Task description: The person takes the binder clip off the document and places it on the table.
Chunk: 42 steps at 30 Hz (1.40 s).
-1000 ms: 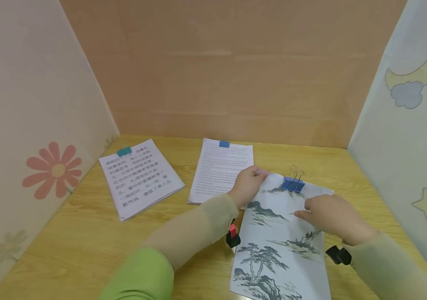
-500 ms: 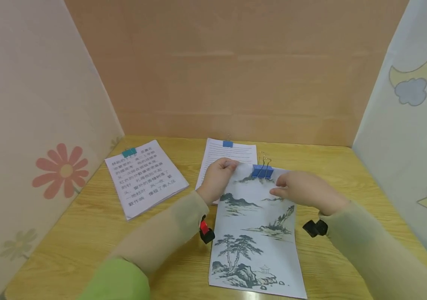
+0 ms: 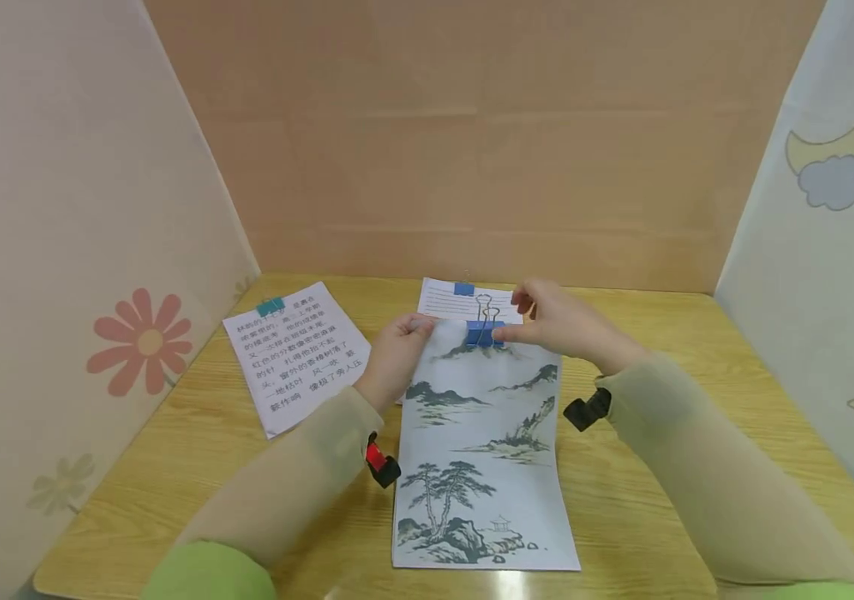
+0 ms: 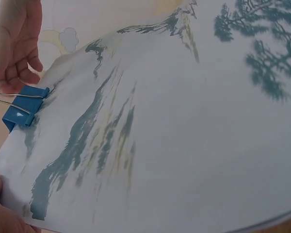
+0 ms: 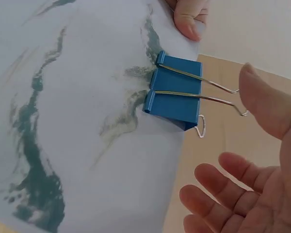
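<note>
The landscape print [image 3: 482,450] covers most of the lined text sheet [image 3: 471,302] behind it, leaving only that sheet's top strip showing. In the left wrist view, the left hand [image 4: 2,218] is cut off at the bottom corner, and the print runs past the frame edges. The characters on the clipped page [image 3: 299,354] at the left are too small to read.

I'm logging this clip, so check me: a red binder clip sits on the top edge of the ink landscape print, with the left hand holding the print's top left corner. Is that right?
Not quite: the binder clip is blue, not red, as the right wrist view shows. It does sit on the top edge of the ink landscape print, and the left hand does hold its top left corner.
</note>
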### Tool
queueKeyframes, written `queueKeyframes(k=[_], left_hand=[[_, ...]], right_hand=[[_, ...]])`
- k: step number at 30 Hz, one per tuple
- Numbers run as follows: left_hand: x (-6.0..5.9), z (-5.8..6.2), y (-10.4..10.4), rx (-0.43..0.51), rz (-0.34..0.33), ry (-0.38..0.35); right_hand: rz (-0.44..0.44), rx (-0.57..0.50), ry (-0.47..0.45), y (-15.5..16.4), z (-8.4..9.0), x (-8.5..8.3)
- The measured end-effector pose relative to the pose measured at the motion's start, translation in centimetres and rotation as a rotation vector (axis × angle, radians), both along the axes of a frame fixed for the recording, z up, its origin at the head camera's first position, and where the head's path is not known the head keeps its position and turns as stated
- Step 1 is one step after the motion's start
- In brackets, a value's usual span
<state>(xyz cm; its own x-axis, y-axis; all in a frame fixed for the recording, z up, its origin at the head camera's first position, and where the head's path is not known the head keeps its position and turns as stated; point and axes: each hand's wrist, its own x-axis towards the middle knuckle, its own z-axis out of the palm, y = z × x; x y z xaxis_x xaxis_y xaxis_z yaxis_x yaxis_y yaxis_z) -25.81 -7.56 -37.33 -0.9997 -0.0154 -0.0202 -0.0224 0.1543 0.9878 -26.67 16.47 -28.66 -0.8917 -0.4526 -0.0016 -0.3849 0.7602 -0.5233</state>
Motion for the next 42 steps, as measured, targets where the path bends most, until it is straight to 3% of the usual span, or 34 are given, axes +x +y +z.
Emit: queueKeyframes(k=[4, 8, 18, 42], left_hand=[[0.5, 0.3, -0.2, 0.002, 0.03, 0.045], [1.0, 0.4, -0.2, 0.011, 0.043, 0.058], [1.8, 0.5, -0.6, 0.035, 0.037, 0.08], [2.1, 1.2, -0.8, 0.028, 0.061, 0.122]], right_hand=[[0.034, -0.047, -0.04, -1.2, 0.5, -1.0], [0.066, -0.064, -0.143, -1.8, 0.8, -1.6], [0.074, -0.156, -0.301, -2.1, 1.7, -1.4], [0.045, -0.325, -0.349, -2.5, 1.7, -1.1]])
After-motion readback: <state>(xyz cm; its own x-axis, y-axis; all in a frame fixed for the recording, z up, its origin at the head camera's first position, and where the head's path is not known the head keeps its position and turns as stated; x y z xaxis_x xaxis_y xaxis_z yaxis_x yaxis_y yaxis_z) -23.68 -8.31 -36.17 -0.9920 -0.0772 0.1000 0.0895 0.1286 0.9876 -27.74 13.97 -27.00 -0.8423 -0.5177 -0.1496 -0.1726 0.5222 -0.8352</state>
